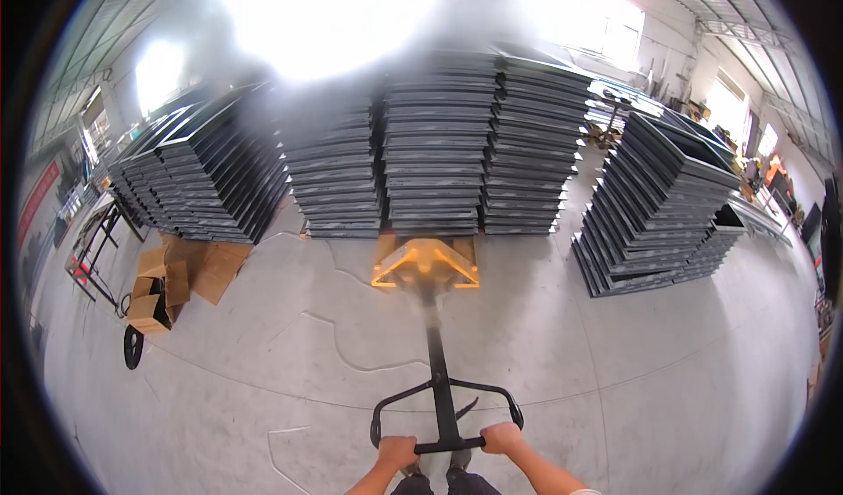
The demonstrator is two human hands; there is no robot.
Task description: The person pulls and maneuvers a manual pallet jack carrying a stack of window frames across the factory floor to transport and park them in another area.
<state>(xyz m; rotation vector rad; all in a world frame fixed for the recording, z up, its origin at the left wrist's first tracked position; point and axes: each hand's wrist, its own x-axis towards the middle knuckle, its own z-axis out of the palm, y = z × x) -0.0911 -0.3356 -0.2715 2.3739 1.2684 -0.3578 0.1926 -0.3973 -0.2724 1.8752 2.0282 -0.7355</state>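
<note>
Both my hands are wrapped round the handle of a yellow pallet jack [428, 260]. My left hand [398, 450] grips the left end of the black handle [445, 405], and my right hand [501, 438] grips its right end. A small dark lever sticks out beside the handle's shaft, left of my right hand. The black shaft runs away from me to the yellow body, which stands at the foot of a tall stack of dark grey metal frames [439, 153]. The jack's forks are hidden beneath the stacks.
More frame stacks stand at the left [206, 175] and right [654, 205]. An open cardboard box [156, 297] lies on the floor at left, with a black wheel-like ring [133, 347] near it and a metal stand [101, 249] behind. Thin pale strips [338, 341] lie on the grey floor.
</note>
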